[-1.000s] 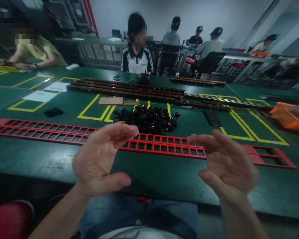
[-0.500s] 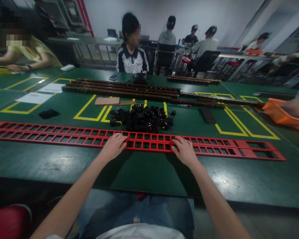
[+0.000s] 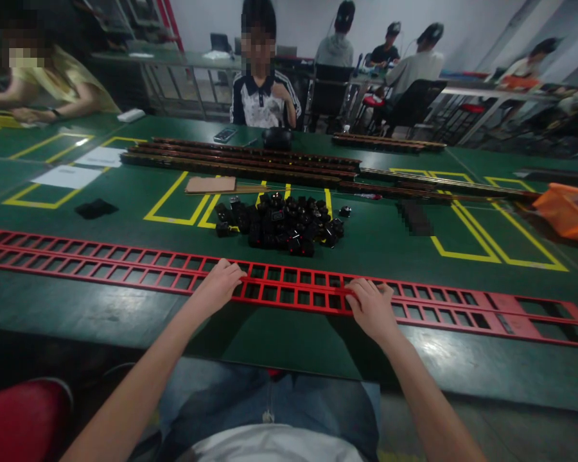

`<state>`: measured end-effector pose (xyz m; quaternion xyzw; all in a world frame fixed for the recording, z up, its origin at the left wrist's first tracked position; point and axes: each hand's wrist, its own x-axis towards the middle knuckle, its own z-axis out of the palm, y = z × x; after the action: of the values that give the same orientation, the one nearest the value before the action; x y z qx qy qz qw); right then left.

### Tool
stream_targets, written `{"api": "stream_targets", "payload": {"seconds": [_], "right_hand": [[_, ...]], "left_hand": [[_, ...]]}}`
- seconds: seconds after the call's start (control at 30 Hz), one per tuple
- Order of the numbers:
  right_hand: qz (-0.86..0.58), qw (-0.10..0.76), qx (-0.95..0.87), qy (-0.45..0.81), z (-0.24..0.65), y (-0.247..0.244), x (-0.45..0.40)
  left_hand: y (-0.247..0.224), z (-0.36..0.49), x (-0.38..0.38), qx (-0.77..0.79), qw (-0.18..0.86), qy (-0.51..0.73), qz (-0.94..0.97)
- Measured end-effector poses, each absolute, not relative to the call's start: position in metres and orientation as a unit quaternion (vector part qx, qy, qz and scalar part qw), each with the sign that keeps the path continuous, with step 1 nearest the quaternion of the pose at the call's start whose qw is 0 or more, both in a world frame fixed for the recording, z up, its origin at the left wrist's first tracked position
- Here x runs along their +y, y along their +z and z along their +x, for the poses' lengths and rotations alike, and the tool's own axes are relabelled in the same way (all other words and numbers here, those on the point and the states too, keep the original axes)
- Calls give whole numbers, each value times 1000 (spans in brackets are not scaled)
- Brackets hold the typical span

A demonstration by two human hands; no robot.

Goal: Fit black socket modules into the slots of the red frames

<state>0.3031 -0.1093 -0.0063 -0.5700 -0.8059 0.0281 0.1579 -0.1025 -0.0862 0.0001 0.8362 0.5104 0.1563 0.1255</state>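
Observation:
A long red ladder-like frame (image 3: 293, 285) with two rows of rectangular openings spans almost the whole width in front of me. My left hand (image 3: 221, 280) is closed on its bars left of the middle. My right hand (image 3: 373, 307) grips it right of the middle, fingers curled over the centre rail. The frame slants, its right end closer to me than its left. Just beyond it lies a heap of small black blocks (image 3: 274, 221) with shiny parts. Both sets of fingertips are partly hidden.
Long dark strips (image 3: 241, 160) lie stacked across the green table (image 3: 289, 350). Cardboard (image 3: 210, 185), white papers (image 3: 66, 176) and a black cloth-like piece (image 3: 96, 208) lie behind the frame. An orange bin (image 3: 568, 212) stands right. A person (image 3: 264, 96) sits opposite.
The red frame has turned a little, its right end coming closer to me, with my right hand moving along with it. The person opposite has turned forward and raised a hand.

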Motion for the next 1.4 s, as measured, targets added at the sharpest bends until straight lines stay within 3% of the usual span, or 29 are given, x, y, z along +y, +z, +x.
{"api": "stream_targets", "payload": {"seconds": [0.53, 0.87, 1.07, 1.2, 1.4], "right_hand": [[-542, 182, -818, 65, 313, -7, -119], [-518, 204, -830, 22, 316, -2, -127], [-552, 274, -788, -4, 291, 17, -75], [-493, 256, -824, 114, 249, 12, -23], [-494, 242, -822, 148, 229, -10, 4]], "left_hand": [[-1, -100, -108, 529, 129, 82, 835], [7, -100, -118, 532, 146, 59, 832], [31, -88, -82, 498, 120, 72, 856], [38, -57, -38, 452, 107, 115, 878], [18, -18, -2, 415, 55, 194, 887]]}}
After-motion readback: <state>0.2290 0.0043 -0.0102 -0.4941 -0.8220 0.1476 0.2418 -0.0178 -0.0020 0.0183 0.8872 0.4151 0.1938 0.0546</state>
